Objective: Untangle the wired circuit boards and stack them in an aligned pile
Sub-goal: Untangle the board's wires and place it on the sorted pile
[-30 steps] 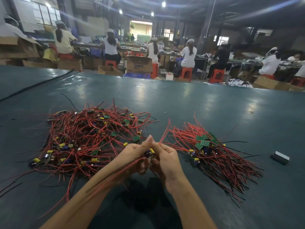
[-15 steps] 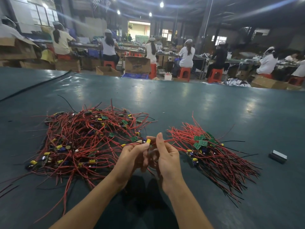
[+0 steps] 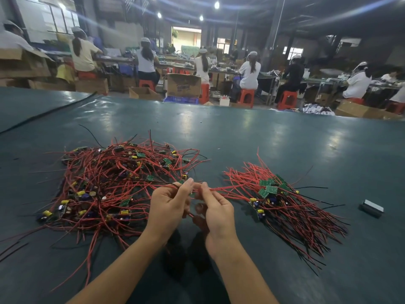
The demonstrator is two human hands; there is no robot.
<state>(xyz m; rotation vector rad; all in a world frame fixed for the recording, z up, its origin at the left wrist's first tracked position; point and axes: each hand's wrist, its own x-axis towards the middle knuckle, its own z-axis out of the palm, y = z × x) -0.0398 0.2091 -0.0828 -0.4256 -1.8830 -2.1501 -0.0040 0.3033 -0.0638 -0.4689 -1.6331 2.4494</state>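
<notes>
A tangled heap of red-wired circuit boards with yellow capacitors lies on the left of the green table. On the right lies a sorted pile, its green boards grouped together and its wires fanned toward me. Between the two, my left hand and my right hand hold one wired board above the table. Both pinch its red wires at the fingertips, close together. The board itself is mostly hidden behind my fingers.
A small dark rectangular block rests at the right of the table. A black cable runs along the far left. Beyond the table's far edge, several seated people work at benches among cardboard boxes and red stools.
My hands have risen slightly and spread a little apart, and the red wires now stretch sideways between my fingertips toward the right pile.
</notes>
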